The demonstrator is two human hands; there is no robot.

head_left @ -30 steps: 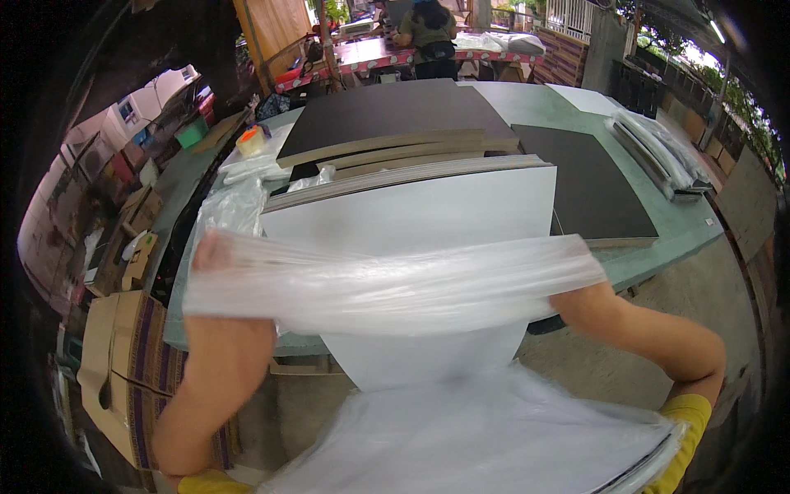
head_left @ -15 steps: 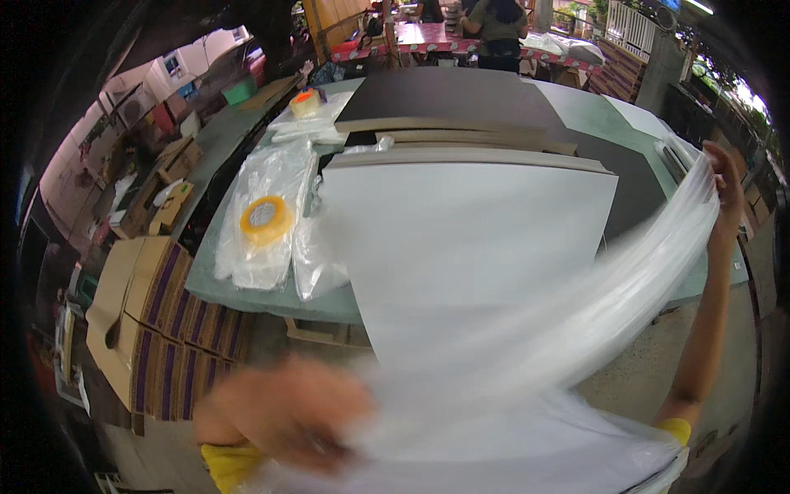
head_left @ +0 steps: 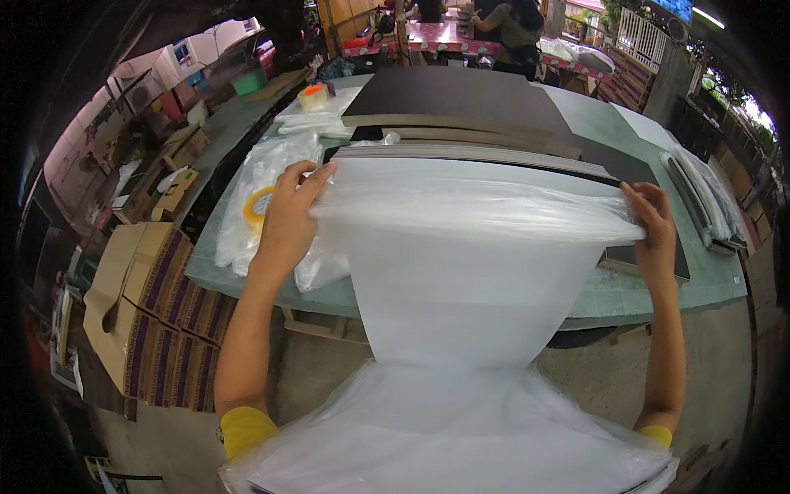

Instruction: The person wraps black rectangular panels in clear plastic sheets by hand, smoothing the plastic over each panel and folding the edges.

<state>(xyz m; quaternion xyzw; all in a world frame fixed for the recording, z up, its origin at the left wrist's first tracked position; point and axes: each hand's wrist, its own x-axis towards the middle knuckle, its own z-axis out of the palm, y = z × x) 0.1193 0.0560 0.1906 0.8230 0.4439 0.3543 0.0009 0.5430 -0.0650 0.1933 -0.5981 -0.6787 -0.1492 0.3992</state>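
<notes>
A bunched band of clear plastic film (head_left: pixel 485 212) stretches across the far part of a large white board (head_left: pixel 473 305). At the band's left end my left hand (head_left: pixel 295 206) grips the film, fingers closed at the board's corner. My right hand (head_left: pixel 652 221) is closed on the right end, thumb and fingers pinching it. Nearer my body, more clear film (head_left: pixel 461 428) spreads loosely over a white surface; whether it is one piece with the band I cannot tell. A roll of yellow tape (head_left: pixel 253 209) lies partly hidden behind my left hand.
Behind the board, dark boards (head_left: pixel 453 95) are stacked on the green table (head_left: pixel 329 303). Clear plastic packs (head_left: pixel 247 235) lie to the left, with another tape roll (head_left: pixel 313 97) farther back. Wrapped panels (head_left: pixel 699 193) sit at right. Flattened cartons (head_left: pixel 156 317) stand lower left; a person (head_left: pixel 517 37) is far off.
My left hand has moved up from the lower left to the board's far left corner. My right hand has come inward and down, and the film now lies across the board.
</notes>
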